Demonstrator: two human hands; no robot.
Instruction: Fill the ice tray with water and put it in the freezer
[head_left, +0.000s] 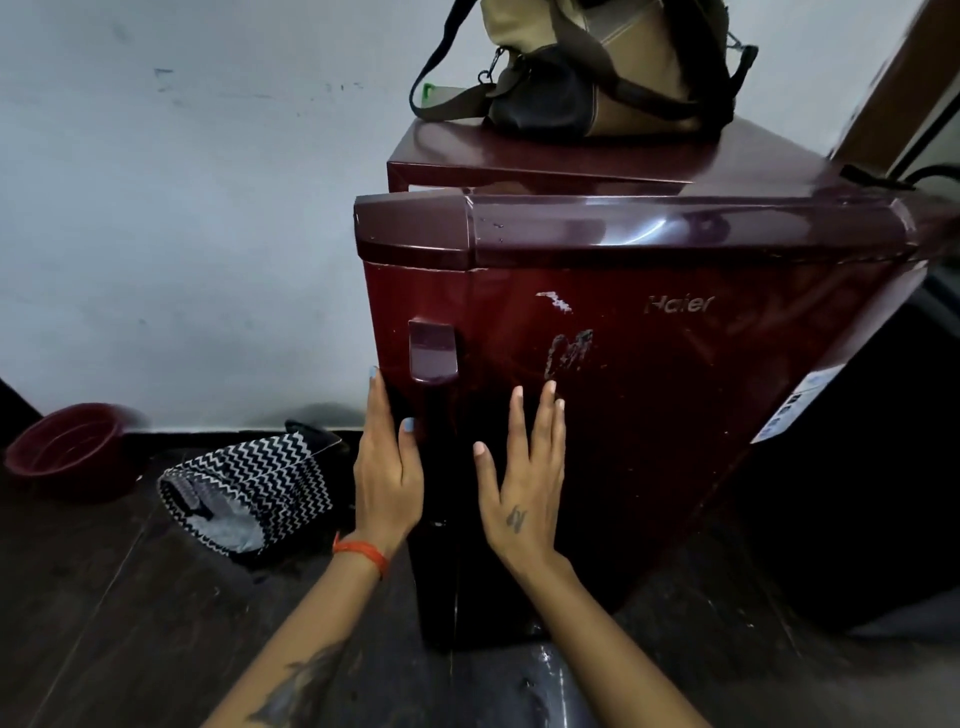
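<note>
**Both hands flat on the fridge door**

The left hand (387, 470) and right hand (524, 483) press the maroon fridge (649, 395) door with straight fingers, holding nothing. No ice tray shows. Atop the fridge sits a bag (587, 67); left of it, a bowl (67, 449), contents unclear.

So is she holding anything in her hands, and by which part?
Nothing is held. The left hand lies along the fridge door edge; the right hand is flat on its front.

Dim, wide-angle warped view; soft glare on the fridge door (649, 228) top.
</note>
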